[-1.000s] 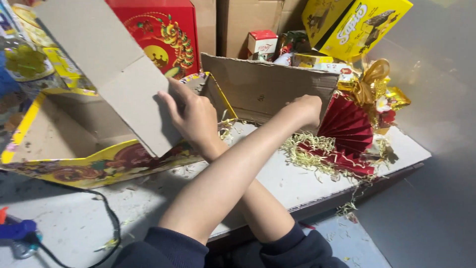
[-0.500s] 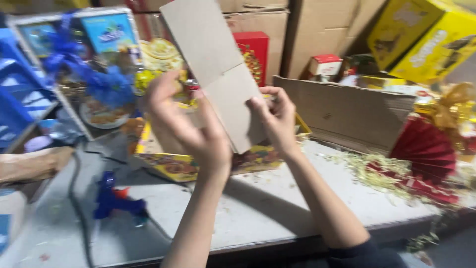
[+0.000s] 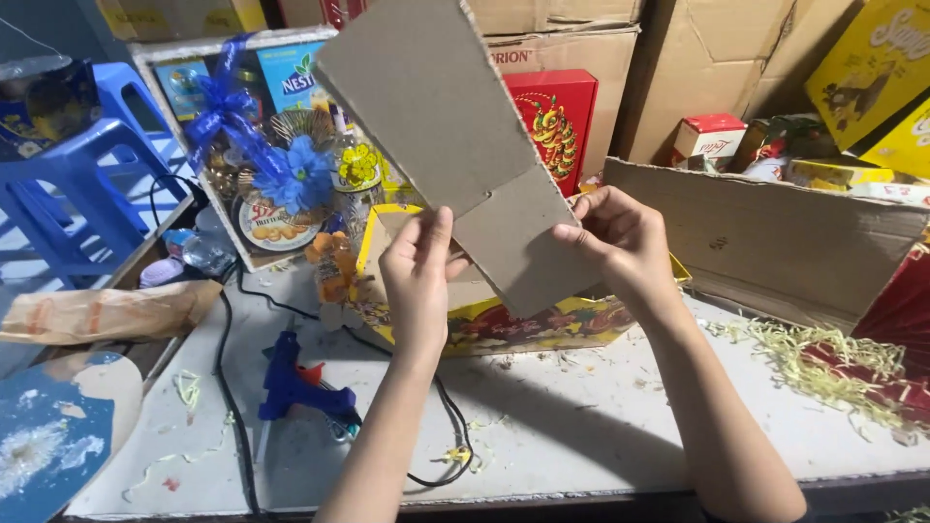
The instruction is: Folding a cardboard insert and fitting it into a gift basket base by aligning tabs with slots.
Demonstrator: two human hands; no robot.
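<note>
Both hands hold up a long flat piece of brown cardboard above the table. My left hand grips its lower left edge, thumb on the front. My right hand pinches its lower right edge. The cardboard tilts up and to the left. Under it lies a shallow yellow patterned box on the grey table.
A blue glue gun with a black cord lies at front left. A gift basket with a blue bow stands behind it. A brown cardboard flap, straw shreds, a red box and a blue stool surround the spot.
The view has swung left and steadied. My right hand came off the red fan at the right and joined the left on the cardboard, which is now lifted higher.
</note>
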